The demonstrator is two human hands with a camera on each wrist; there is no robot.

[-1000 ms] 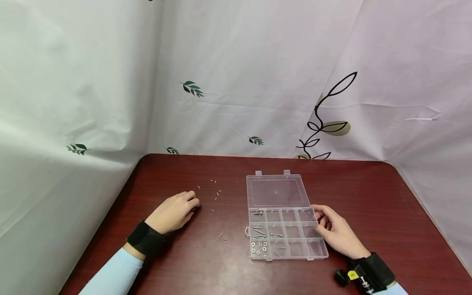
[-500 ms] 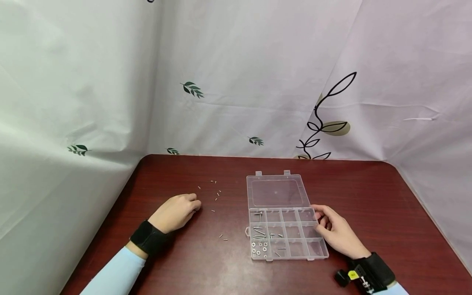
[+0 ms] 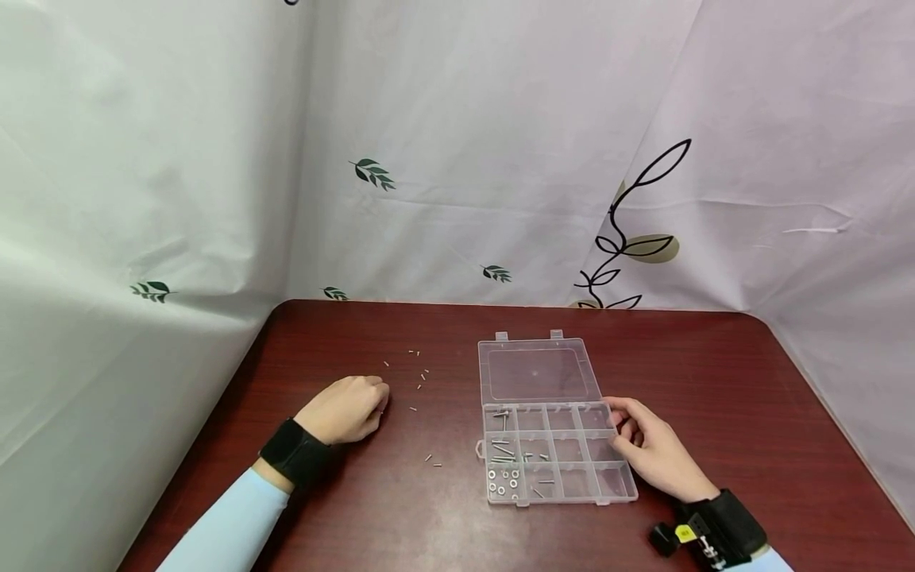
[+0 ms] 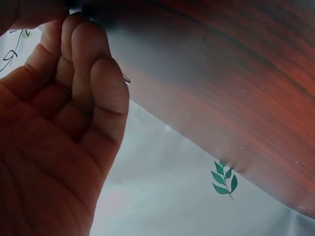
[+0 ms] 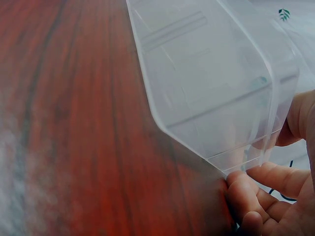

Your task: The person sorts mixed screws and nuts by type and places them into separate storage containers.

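From my feed, the right hand (image 3: 661,457) pinches the open clear box (image 3: 574,479)'s side; the left hand (image 3: 346,409) curls near small metal pieces (image 3: 413,409) on the counter (image 3: 386,516), contents untellable.

The box (image 3: 561,418) is colourless, the table (image 3: 422,520) grained red-brown, the sleeves (image 3: 227,524) pale blue.

Curtained-off work corner: leaf-print cloth (image 3: 457,159) around a reddish-brown table (image 3: 415,520)

white cloth backdrop (image 3: 500,119), small green leaf sprigs (image 3: 372,172), black-outlined vine (image 3: 622,249), reddish-brown table (image 3: 443,528) with rounded corners
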